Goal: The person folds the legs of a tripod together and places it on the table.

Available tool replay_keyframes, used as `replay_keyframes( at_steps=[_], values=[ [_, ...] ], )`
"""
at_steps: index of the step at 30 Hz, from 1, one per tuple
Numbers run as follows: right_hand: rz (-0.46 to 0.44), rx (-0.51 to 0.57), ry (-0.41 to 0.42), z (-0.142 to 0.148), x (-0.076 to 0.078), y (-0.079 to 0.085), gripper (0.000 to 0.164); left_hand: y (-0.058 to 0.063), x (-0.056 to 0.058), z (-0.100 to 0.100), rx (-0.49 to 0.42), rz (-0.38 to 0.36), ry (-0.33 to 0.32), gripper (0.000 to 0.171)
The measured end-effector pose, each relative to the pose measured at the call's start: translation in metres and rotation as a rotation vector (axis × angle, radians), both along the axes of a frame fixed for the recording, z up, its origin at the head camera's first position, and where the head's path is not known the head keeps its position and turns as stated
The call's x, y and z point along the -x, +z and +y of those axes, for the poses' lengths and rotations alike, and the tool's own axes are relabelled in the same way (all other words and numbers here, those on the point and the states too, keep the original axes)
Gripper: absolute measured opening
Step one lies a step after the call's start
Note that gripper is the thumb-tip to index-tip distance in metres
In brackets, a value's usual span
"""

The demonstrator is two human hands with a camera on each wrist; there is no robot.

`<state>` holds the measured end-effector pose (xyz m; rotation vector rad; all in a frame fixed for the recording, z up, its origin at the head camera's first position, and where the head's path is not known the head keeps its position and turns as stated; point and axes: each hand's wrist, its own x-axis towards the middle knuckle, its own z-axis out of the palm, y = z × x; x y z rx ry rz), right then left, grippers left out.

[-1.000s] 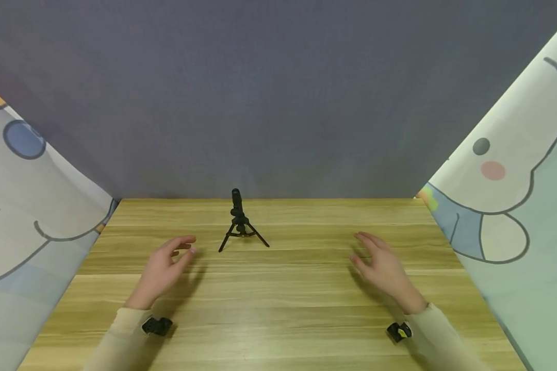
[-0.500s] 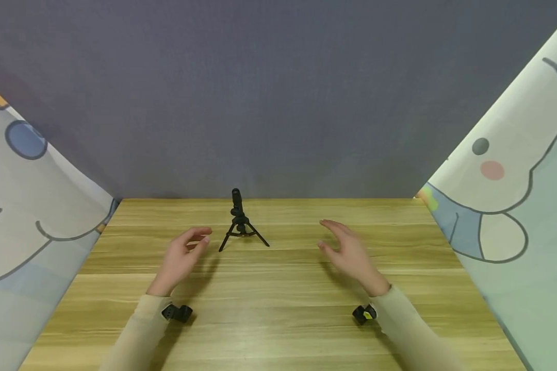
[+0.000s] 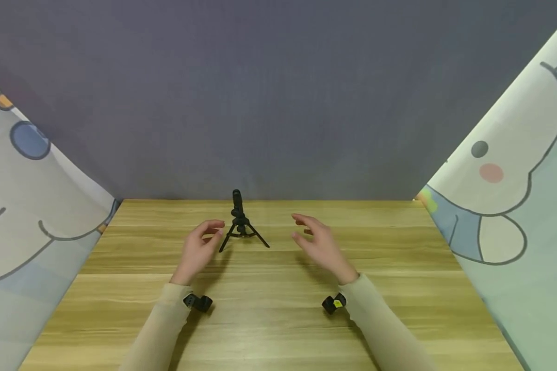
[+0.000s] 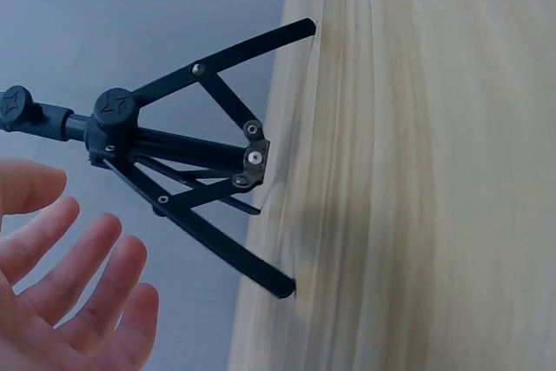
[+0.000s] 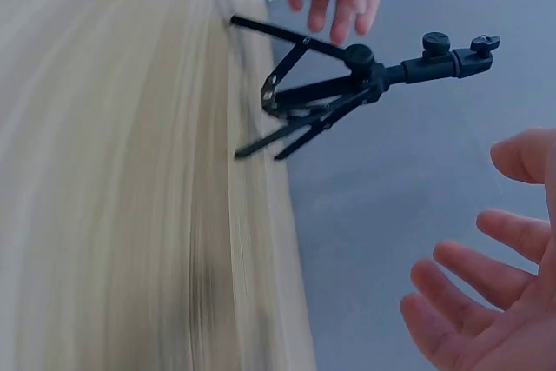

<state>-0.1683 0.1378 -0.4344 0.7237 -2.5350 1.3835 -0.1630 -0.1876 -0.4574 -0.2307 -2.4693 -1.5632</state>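
Observation:
A small black tripod (image 3: pixel 240 221) stands upright on the wooden table, its legs spread. Knobs on its post and the hinged leg braces show close up in the left wrist view, where the tripod (image 4: pixel 195 149) lies sideways across the picture. My left hand (image 3: pixel 199 250) is just left of the tripod, fingers loosely bent and apart from it. My right hand (image 3: pixel 322 247) hovers farther off on the tripod's right side, thumb and fingers spread. Neither hand holds anything. In the right wrist view the tripod (image 5: pixel 321 93) appears between both hands.
The wooden table (image 3: pixel 269 330) runs back to a grey-blue cloth wall (image 3: pixel 278 103). Cartoon-printed cloths hang at the left side (image 3: pixel 51 201) and the right side (image 3: pixel 506 190). A small black camera sits on each wrist, the left camera (image 3: pixel 198 302) and the right camera (image 3: pixel 334 303).
Both hands have moved inward and forward toward the tripod, the right hand travelling farther to the left. The tripod has stayed in place.

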Motion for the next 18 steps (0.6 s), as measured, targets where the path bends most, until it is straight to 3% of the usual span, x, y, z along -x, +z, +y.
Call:
replay_keyframes(
  at_steps=[7, 18],
  values=[
    [-0.192, 0.207, 0.097, -0.028, 0.018, 0.002, 0.043, -0.003, 0.007, 0.007, -0.004, -0.009, 0.036, 0.023],
    [-0.185, 0.281, 0.146, -0.077, 0.031, 0.023, 0.045, -0.014, 0.016, 0.016, 0.006, -0.05, 0.055, 0.015]
  ],
)
